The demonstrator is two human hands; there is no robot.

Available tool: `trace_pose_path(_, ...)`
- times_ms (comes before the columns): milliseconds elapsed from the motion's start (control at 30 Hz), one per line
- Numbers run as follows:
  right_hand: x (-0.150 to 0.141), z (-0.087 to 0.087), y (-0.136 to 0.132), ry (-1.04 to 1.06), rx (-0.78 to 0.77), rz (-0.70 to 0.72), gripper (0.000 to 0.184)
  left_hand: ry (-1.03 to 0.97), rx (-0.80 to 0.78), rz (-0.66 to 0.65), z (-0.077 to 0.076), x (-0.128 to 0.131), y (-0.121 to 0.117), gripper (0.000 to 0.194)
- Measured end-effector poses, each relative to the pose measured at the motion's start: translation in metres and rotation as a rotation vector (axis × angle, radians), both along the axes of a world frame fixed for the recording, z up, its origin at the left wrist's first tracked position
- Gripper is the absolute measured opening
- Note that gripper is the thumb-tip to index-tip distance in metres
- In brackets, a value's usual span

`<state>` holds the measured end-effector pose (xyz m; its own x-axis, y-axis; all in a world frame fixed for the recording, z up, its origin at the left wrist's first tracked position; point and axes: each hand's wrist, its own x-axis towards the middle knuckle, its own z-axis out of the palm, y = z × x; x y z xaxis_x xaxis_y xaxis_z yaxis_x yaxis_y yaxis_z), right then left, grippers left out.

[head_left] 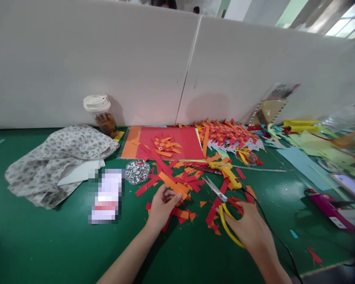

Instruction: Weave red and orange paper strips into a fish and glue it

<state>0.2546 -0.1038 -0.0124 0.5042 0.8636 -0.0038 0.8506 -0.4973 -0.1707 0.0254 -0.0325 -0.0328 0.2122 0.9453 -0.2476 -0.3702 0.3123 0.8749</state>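
An orange paper strip (pixel 172 184) is pinched between the thumb and fingers of my left hand (pixel 163 204), over a scatter of red and orange scraps. My right hand (pixel 250 225) grips scissors (pixel 221 197) with one yellow and one red handle; their blades are parted and point up and to the left, apart from the strip. Beyond the scissors lies a yellow glue gun (pixel 228 172). A woven red and orange paper fish (pixel 165 146) rests on stacked red paper (pixel 183 138) behind my left hand.
Left of the scraps are a round case of googly eyes (pixel 137 172), a pixelated phone (pixel 108 197), a patterned cloth (pixel 65 154) and a lidded cup (pixel 102 114). More woven fish (pixel 227 134) pile up at the back. A purple device (pixel 328 209) sits right; a black cord (pixel 272 232) trails near my right hand.
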Motion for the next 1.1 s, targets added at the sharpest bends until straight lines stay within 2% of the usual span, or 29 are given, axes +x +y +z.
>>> trace_pose_path(133,0.021,-0.008,-0.005,-0.019,0.083,0.019,0.053,0.011,0.015,-0.019,-0.003,0.001,0.0,0.037)
trace_pose_path(233,0.014,0.003,-0.004,-0.053,0.239,0.099,0.053,0.015,0.026,-0.029,-0.006,0.002,-0.001,0.035)
trace_pose_path(300,-0.004,0.014,-0.001,0.034,0.33,0.13,0.045,0.015,0.036,-0.041,-0.006,0.002,-0.002,0.033)
trace_pose_path(400,-0.044,0.027,0.007,0.384,0.27,0.229,0.035,0.014,0.046,-0.058,-0.004,0.002,-0.003,0.031)
trace_pose_path(467,-0.068,0.03,0.015,0.545,0.238,0.312,0.033,0.003,0.049,-0.063,-0.003,0.003,-0.003,0.032)
trace_pose_path(600,-0.093,0.029,0.031,0.656,0.279,0.396,0.026,-0.004,0.08,-0.085,0.001,0.002,-0.004,0.031)
trace_pose_path(733,-0.094,0.03,0.04,0.657,0.261,0.44,0.025,0.05,0.11,-0.06,0.009,-0.003,-0.002,0.027)
trace_pose_path(900,-0.086,0.033,0.039,0.619,0.162,0.52,0.025,0.136,0.081,0.058,0.021,-0.023,0.008,0.023)
trace_pose_path(1100,-0.057,0.029,0.033,0.523,0.143,0.447,0.026,0.231,0.084,0.243,0.026,-0.062,0.022,0.026)
